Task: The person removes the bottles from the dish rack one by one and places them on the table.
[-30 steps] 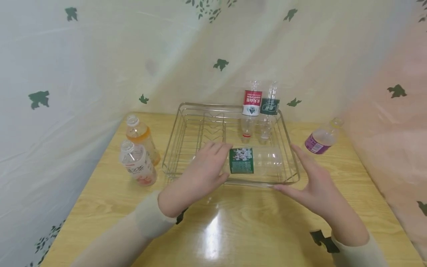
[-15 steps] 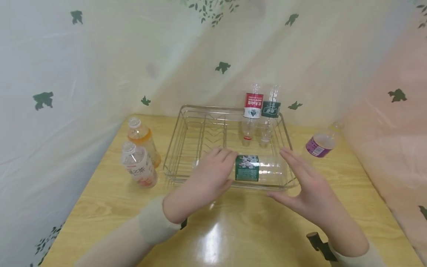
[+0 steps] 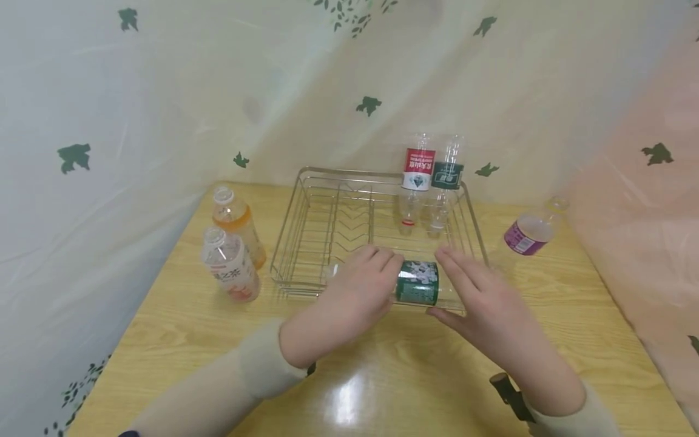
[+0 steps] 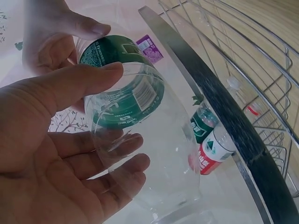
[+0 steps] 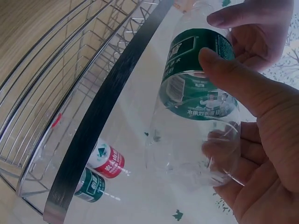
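A large clear plastic bottle (image 3: 417, 283) with a green label lies level above the front edge of the wire dish rack (image 3: 475, 224). My left hand (image 3: 355, 291) grips it near the neck end, its thumb and fingers around the clear plastic in the left wrist view. My right hand (image 3: 491, 312) holds the other end. In the right wrist view the thumb lies on the green label and the fingers bend behind the bottle. Upside down at the rack's back right stand a red-and-white-labelled bottle (image 3: 418, 170) and a smaller green-labelled bottle (image 3: 448, 175).
On the table (image 3: 180, 315) left of the rack stand an orange-banded bottle (image 3: 235, 218) and a pink-and-white-labelled bottle (image 3: 232, 273). A purple-labelled bottle (image 3: 525, 237) stands to the right. Patterned cloth (image 3: 306, 91) hangs behind the table.
My right hand has moved left from beyond the bottle's end and now holds it. My left hand and the bottle have shifted a little to the right and toward me.
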Motion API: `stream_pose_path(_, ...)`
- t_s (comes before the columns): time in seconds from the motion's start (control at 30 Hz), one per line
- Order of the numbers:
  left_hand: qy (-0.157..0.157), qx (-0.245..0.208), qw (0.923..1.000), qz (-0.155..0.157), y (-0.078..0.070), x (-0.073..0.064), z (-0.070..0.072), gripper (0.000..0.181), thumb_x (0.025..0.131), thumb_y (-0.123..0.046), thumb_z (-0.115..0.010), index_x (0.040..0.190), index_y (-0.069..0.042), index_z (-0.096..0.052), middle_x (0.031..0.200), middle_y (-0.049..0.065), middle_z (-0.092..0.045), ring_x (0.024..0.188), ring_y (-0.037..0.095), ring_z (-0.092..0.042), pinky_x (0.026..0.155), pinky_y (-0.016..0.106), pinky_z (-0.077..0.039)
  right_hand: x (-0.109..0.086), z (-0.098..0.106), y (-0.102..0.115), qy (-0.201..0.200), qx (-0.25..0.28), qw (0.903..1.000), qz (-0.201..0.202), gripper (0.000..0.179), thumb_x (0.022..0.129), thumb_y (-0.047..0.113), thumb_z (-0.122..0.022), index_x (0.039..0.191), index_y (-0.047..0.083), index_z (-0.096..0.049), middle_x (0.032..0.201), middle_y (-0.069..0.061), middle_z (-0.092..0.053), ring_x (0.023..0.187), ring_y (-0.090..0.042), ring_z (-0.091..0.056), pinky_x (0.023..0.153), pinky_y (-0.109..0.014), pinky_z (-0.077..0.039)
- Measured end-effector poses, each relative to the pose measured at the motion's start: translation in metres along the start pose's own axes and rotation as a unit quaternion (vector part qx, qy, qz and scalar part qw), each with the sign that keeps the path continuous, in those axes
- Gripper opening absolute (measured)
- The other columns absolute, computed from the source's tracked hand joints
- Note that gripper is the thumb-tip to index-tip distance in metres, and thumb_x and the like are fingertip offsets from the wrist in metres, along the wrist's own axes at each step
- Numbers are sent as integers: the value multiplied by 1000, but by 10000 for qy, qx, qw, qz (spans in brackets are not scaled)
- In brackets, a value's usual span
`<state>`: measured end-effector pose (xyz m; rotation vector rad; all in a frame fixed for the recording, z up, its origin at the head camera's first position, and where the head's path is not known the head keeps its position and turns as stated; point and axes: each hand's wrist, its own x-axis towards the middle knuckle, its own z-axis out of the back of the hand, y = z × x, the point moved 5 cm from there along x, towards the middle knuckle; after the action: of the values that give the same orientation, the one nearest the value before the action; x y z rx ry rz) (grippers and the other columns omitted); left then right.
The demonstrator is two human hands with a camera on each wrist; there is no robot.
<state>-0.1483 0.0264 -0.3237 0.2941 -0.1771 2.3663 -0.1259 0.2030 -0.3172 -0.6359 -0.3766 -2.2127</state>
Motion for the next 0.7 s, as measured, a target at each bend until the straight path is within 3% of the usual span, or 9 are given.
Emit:
stream_pose_path(0.13, -13, -100, 9999, -23, -3, 1, -1, 57, 83, -18, -84, 131, 0, -60, 127, 9, -64, 115, 23, -56, 104, 32, -45, -1, -3, 1, 68, -149, 9999, 1, 100, 59, 15, -99, 143, -9, -50, 137, -25, -57, 118, -43, -60, 94, -58, -52)
stream_pose_path(0.47, -169, 24, 9997, -151, -7, 3, 2, 55, 80, -16, -86, 127, -1, -62, 123, 8, -65, 112, 21, -57, 103, 29, -46, -5, -9, -2, 401, -402, 9980, -280, 94, 61, 17, -100, 138, -9, -54, 132, -26, -60, 113, -43, -63, 90, -56, -56)
stream_pose_path(0.7, -136, 58, 9998, -166, -10, 2, 1, 54, 80, -17, -86, 126, -1, -63, 121, 8, -66, 109, 20, -57, 100, 28, -48, -8, -10, -3, 382, -393, 9982, -246, 85, 63, 19, -99, 133, -7, -59, 126, -23, -64, 108, -41, -65, 87, -55, -57)
